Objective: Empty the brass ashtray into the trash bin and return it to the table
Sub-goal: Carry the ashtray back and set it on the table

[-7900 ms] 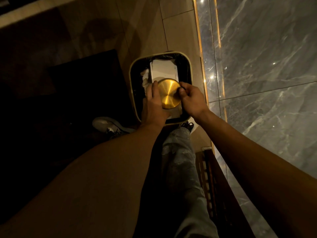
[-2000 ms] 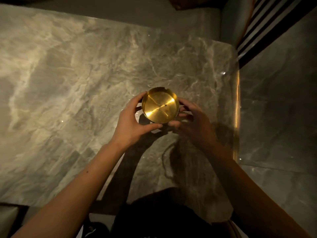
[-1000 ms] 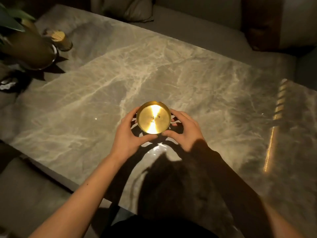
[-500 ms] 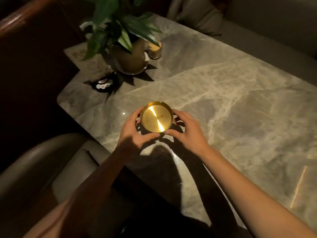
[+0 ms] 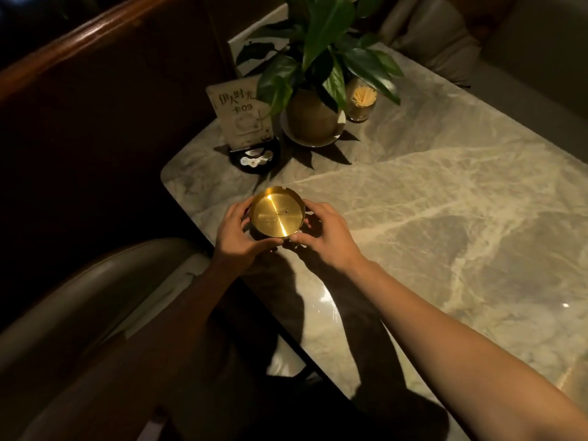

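Observation:
The round brass ashtray (image 5: 277, 212) faces up, with a few dark specks inside, near the left corner of the marble table (image 5: 445, 211). My left hand (image 5: 237, 233) grips its left side and my right hand (image 5: 321, 235) grips its right side, thumbs along the near rim. I cannot tell whether its base touches the tabletop. The trash bin is out of view.
Behind the ashtray stand a potted plant (image 5: 313, 116), a toothpick jar (image 5: 361, 103), a table-number card (image 5: 241, 116) and a small black dish (image 5: 254, 157). A padded seat (image 5: 79, 300) lies at the left and a cushion (image 5: 436, 33) at the far right.
Earlier both hands held the ashtray upside down over the trash bin. Since then I have carried it face up across the table toward its left corner near the plant.

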Demonstrator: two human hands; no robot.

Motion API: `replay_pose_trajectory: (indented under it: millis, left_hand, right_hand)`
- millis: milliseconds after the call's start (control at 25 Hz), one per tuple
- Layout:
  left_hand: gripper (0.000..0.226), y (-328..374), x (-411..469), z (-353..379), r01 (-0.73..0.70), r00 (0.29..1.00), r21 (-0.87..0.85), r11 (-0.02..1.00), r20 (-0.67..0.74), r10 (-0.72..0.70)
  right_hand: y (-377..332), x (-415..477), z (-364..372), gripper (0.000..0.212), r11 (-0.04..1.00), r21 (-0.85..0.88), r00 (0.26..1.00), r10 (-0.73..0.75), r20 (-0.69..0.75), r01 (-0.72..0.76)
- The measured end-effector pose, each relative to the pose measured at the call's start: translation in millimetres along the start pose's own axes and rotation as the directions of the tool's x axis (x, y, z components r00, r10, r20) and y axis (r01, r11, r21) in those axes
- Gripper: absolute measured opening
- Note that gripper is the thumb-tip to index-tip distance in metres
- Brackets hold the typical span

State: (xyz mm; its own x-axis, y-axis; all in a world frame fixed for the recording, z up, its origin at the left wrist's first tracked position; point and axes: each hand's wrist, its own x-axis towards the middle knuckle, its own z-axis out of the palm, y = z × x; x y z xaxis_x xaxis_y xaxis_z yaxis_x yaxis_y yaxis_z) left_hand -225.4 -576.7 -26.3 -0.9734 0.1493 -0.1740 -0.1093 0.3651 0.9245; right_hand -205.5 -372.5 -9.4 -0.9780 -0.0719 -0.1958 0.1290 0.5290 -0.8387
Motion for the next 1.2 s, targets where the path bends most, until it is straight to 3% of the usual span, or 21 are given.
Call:
replay_pose_trajectory:
  millis: [440,640,1200]
  left_hand:
    - [0.096,-37.4,43.2,-33.2,0.129,0.964,-0.062,0.99,-0.226,-0.139]
    - [0.097,-47.4,49.1,-43.7,0.131,0.954,-0.082,0.988,-0.263,-0.148]
    - [0.093,-62.7,62.7,-53.6,0.141,0.919,-0.036,0.989,-0.367,-0.145]
  right_hand:
    - [-21.9,85.6,46.4,0.074,0.995,-0.099,0.994,0.014,0.107,-0.004]
    - [-25.0,101.6,62.6,0.077,0.996,-0.08,0.987,0.058,0.151,-0.046]
    - [-45.9,123.3,77.3,0.069,0.991,-0.129,0.983,-0.007,0.183,0.031]
